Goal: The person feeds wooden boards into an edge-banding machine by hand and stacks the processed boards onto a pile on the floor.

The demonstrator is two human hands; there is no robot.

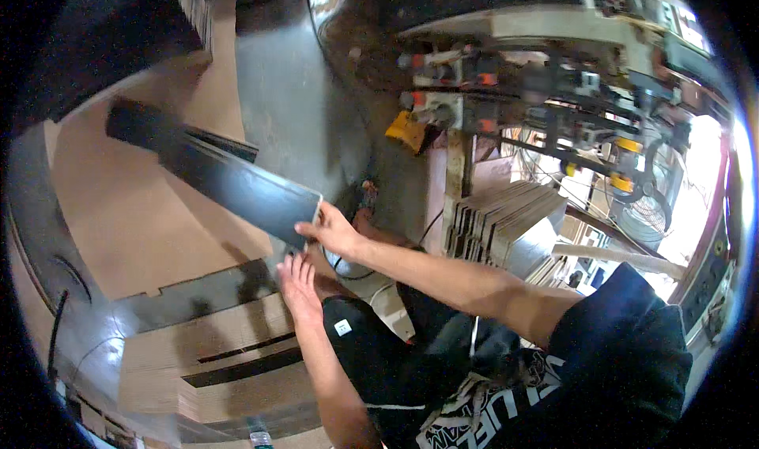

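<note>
Dark board [213, 172] juts out tilted, its near corner pinched by the right hand [332, 232]; left hand [296, 283] lies open-fingered on the cardboard stack [213, 346], seemingly steadying it.

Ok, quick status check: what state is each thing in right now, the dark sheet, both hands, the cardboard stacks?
Dark cardboard sheet: lifted, tilted, held at its near corner.
Right hand: grip closed on the sheet's corner.
Left hand: open, fingers spread, flat by the stack edge, holding nothing.
Flat cardboard stack: lying flat, slots showing on top.
Upright board stack: standing on edge, leaning by the machine.
</note>
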